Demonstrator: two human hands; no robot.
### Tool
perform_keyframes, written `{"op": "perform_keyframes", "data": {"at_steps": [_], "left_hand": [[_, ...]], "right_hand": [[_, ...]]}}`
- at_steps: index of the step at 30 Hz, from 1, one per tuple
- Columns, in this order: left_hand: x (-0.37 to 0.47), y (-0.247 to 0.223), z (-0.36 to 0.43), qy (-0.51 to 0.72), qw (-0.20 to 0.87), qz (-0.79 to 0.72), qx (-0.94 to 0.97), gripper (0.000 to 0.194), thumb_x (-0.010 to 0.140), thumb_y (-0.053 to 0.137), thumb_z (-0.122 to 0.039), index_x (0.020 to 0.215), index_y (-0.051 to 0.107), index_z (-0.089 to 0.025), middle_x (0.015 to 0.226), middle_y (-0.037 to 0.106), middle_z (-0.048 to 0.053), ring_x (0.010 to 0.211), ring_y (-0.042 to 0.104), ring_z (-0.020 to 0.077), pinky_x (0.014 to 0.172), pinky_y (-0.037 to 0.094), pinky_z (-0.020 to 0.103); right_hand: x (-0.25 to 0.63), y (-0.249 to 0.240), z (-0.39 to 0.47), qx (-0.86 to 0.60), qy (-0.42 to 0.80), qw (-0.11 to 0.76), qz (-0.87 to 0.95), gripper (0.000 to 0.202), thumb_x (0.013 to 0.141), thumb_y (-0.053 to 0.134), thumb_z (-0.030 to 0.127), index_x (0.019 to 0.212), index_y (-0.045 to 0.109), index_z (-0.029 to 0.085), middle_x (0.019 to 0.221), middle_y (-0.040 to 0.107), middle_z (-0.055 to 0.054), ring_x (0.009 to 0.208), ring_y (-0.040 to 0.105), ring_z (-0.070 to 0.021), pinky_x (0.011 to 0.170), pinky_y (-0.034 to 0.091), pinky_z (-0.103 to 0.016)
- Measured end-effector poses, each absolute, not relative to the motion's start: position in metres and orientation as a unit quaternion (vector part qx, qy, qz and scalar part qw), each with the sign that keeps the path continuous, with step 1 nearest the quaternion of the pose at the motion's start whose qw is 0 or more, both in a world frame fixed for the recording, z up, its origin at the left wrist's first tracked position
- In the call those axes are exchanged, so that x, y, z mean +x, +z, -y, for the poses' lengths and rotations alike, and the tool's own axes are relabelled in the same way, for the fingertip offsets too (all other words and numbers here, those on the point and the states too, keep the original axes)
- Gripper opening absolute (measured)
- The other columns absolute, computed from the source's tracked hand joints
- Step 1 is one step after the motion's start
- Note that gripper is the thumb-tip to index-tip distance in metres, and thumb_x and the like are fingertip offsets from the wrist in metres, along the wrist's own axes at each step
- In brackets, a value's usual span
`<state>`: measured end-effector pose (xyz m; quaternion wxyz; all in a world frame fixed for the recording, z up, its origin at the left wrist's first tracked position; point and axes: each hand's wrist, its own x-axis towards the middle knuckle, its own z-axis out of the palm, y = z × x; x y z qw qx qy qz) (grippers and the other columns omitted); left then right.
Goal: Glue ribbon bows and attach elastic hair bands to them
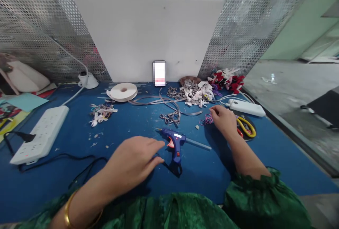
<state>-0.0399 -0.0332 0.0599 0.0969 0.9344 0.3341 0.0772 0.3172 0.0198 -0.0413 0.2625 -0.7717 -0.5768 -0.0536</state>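
My left hand (139, 156) is over the blue table just left of a blue glue gun (176, 140), its thumb and fingers apart with nothing visible between them. The glue gun lies on its side with a glue stick (198, 144) out of its back. My right hand (224, 117) is bent down beside some pink elastic bands (208, 118); its fingertips are pressed together, and what they hold is too small to make out. Grey ribbon bows (171, 117) lie between the hands, farther back.
A ribbon roll (123, 91), a phone (159, 73) and piles of white bows (196, 93) and red bows (233, 82) line the back. Power strips (41, 133) and yellow-handled scissors (246, 126) lie at the sides. A black cable crosses the left front.
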Motion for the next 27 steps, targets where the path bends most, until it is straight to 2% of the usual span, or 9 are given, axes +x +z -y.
{"op": "perform_keyframes", "data": {"at_steps": [4,7,10,14,27], "left_hand": [[-0.025,0.031,0.041,0.134,0.2,-0.324,0.915,0.02,0.091,0.061,-0.027,0.104,0.074,-0.021,0.098,0.08,0.005,0.088,0.075,0.025,0.076,0.056,0.035],[-0.021,0.02,0.041,0.181,0.323,-0.329,0.868,0.016,0.09,0.062,-0.025,0.097,0.076,-0.023,0.094,0.08,0.001,0.086,0.075,0.0192,0.076,0.054,0.027],[-0.022,0.019,0.04,0.2,0.409,-0.367,0.811,0.014,0.088,0.064,-0.024,0.092,0.078,-0.024,0.092,0.08,-0.003,0.085,0.075,0.015,0.077,0.051,0.021],[-0.024,0.023,0.041,0.214,0.428,-0.387,0.789,0.013,0.087,0.066,-0.023,0.089,0.079,-0.024,0.089,0.08,-0.004,0.084,0.074,0.0134,0.077,0.048,0.019],[-0.021,0.016,0.04,0.201,0.434,-0.398,0.783,0.015,0.088,0.065,-0.026,0.09,0.079,-0.023,0.089,0.08,-0.003,0.084,0.073,0.015,0.077,0.047,0.022]], "right_hand": [[0.32,-0.049,-0.023,-0.757,-0.063,0.236,0.606,0.026,0.094,0.05,0.028,0.1,0.074,0.018,0.096,0.075,-0.009,0.083,0.066,-0.0229,0.071,0.044,-0.033],[0.322,-0.055,-0.032,-0.736,-0.068,0.21,0.64,0.024,0.096,0.051,0.023,0.107,0.071,0.016,0.113,0.071,-0.01,0.102,0.065,-0.023,0.089,0.047,-0.038],[0.319,-0.061,-0.046,-0.716,-0.065,0.187,0.669,0.022,0.096,0.058,0.028,0.112,0.067,0.017,0.123,0.066,-0.008,0.115,0.061,-0.0228,0.1,0.047,-0.046],[0.311,-0.071,-0.06,-0.715,-0.062,0.155,0.679,0.027,0.096,0.06,0.035,0.116,0.064,0.017,0.123,0.064,-0.009,0.111,0.062,-0.0224,0.097,0.051,-0.047],[0.316,-0.075,-0.059,-0.761,-0.073,0.123,0.633,0.032,0.096,0.059,0.036,0.121,0.062,0.017,0.121,0.065,-0.009,0.108,0.064,-0.0226,0.095,0.052,-0.047]]}}
